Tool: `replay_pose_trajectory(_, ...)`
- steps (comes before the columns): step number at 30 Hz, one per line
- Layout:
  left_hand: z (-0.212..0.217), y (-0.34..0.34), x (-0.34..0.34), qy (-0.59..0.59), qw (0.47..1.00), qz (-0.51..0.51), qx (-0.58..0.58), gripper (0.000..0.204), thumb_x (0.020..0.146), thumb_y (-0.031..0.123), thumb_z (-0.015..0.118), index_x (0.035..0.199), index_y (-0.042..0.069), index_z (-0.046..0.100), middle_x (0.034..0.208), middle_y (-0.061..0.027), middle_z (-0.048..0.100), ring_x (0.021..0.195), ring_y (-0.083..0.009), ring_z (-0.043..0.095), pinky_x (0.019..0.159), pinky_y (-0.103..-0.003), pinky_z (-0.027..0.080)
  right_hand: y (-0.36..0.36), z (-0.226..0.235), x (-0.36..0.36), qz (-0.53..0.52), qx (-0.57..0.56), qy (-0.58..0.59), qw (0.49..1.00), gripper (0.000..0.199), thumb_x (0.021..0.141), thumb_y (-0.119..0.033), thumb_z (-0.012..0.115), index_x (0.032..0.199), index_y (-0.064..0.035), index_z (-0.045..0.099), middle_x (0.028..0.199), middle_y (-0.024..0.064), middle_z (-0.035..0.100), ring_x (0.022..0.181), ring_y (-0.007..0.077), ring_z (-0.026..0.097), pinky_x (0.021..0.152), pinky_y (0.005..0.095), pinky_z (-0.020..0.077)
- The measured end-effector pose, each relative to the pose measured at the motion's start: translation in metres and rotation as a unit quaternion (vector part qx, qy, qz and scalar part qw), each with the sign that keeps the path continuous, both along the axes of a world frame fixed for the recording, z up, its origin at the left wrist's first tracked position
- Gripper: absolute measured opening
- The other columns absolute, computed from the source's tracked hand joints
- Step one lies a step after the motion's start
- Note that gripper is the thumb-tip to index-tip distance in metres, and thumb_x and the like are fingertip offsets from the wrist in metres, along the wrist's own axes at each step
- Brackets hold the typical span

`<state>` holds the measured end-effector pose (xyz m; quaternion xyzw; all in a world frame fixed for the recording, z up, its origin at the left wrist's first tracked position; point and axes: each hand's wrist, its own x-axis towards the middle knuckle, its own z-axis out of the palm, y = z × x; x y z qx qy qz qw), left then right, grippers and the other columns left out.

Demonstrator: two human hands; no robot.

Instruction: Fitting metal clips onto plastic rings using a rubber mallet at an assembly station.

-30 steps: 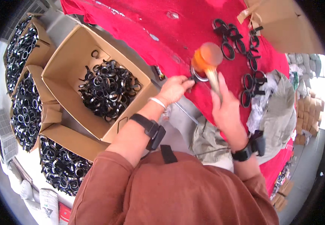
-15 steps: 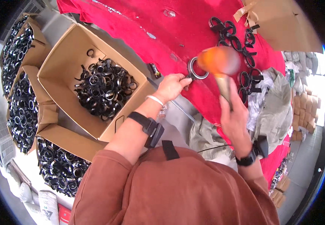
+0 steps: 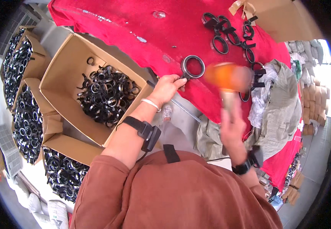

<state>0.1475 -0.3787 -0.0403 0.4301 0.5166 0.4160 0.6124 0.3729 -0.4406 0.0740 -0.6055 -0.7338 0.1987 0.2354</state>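
My left hand [image 3: 168, 88] pinches the short black tab of a black-and-silver ring clamp [image 3: 184, 71] between thumb and fingers. The ring lies over the red cloth [image 3: 135, 23], its round opening facing up. In my right hand [image 3: 232, 129] is the handle of a mallet with an orange head [image 3: 226, 77], smeared by motion. That head hovers just right of the ring; whether they touch I cannot tell. Further right and beyond, several similar black rings [image 3: 220, 45] with tabs lie on the cloth, some partly hidden behind the mallet.
An open cardboard box [image 3: 62, 63] with a heap of ring clamps [image 3: 106, 93] stands to the left. Several more filled boxes [image 3: 72, 147] are beyond it. Grey sacking [image 3: 284, 103] and clear plastic [image 3: 263, 105] lie at the right, with a cardboard flap [image 3: 287, 19] at the far right.
The view has shifted. The mallet has moved nearer to me, uncovering a ring behind it. The held ring now shows its full round opening; my left hand still grips its tab.
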Motion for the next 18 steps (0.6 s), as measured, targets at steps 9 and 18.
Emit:
replay_pose_trajectory(9,0.021,-0.031,-0.038,0.082,0.996,-0.008,-0.013,0.035,0.088,0.032,0.057,0.084,-0.003,0.063,0.077,-0.0124,0.064,0.075,-0.0184,0.058,0.069,-0.034,0.045,-0.002,0.012,0.019,-0.052,-0.117,0.093,0.987,0.05,0.09,-0.013,0.053,0.137,-0.0062,0.039,0.104,0.0197,0.064,0.086,0.0219,0.067,0.074,0.0324,0.0501)
replay_pose_trajectory(18,0.098,0.016,-0.06,0.519,0.775,0.069,0.353,0.028,0.079,0.017,0.065,0.102,0.003,0.058,0.097,-0.0151,0.059,0.09,-0.0348,0.056,0.08,-0.043,0.046,0.004,0.005,0.056,-0.096,-0.164,0.228,0.955,0.053,0.09,-0.012,0.052,0.14,-0.0062,0.036,0.073,0.0029,0.059,0.059,0.0079,0.052,0.058,0.0246,0.0467)
